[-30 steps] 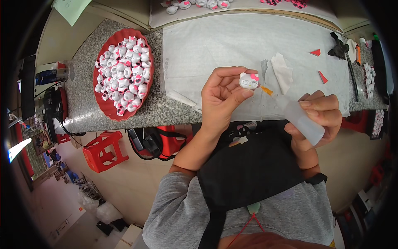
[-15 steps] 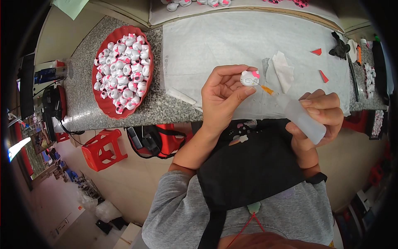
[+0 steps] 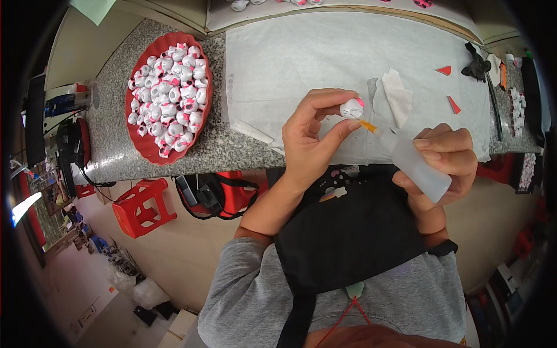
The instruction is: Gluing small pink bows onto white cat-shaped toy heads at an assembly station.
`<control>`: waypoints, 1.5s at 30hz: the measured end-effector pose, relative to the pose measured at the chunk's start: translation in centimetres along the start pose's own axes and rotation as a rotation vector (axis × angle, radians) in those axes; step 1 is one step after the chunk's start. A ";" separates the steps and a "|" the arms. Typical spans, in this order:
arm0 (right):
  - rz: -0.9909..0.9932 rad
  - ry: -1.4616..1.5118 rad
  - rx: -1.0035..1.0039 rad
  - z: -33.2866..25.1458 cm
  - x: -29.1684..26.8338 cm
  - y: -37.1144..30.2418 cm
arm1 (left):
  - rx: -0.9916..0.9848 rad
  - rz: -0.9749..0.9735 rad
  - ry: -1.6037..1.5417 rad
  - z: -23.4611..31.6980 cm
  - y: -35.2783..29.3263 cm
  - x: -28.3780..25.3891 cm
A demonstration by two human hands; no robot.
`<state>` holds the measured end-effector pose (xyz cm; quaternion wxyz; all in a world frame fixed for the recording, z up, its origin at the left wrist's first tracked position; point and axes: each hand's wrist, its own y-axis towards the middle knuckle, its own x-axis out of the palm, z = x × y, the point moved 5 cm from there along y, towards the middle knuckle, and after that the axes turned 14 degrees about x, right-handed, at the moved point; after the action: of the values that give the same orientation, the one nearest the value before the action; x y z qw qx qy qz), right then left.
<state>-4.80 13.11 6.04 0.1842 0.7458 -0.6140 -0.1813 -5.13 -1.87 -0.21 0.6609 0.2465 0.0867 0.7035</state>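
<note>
Between the thumb and fingers of my left hand [image 3: 313,130] is a small white figurine head [image 3: 351,108] with pink at its upper right. My right hand [image 3: 444,159] grips a translucent white squeeze bottle [image 3: 419,173], tilted so that its orange needle tip [image 3: 368,126] points up and left. The needle's end reaches the lower side of the figurine head, near my left thumb; whether it touches is too small to tell. Both hands are raised above the near edge of the paper-covered bench.
A red scalloped tray [image 3: 155,155] heaped with similar white and pink heads stands on the granite counter [image 3: 110,156] at left. White paper [image 3: 290,64] covers the bench, with a crumpled tissue [image 3: 398,98] and two red pieces [image 3: 454,105] on it. A red stool [image 3: 144,209] stands below left.
The figurine head has turned in my left fingers, so its face markings and pink bow show differently. The bottle has shifted slightly left and down with my right hand.
</note>
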 end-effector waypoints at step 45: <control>-0.017 0.395 0.814 7.6 -1.4 2.1 | -0.073 0.102 -0.135 0.0 0.9 -0.4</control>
<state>-10.64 13.72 0.62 -0.0116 0.7828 -0.5822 0.2193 -5.95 -2.37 0.13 0.6372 0.2729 0.0036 0.7208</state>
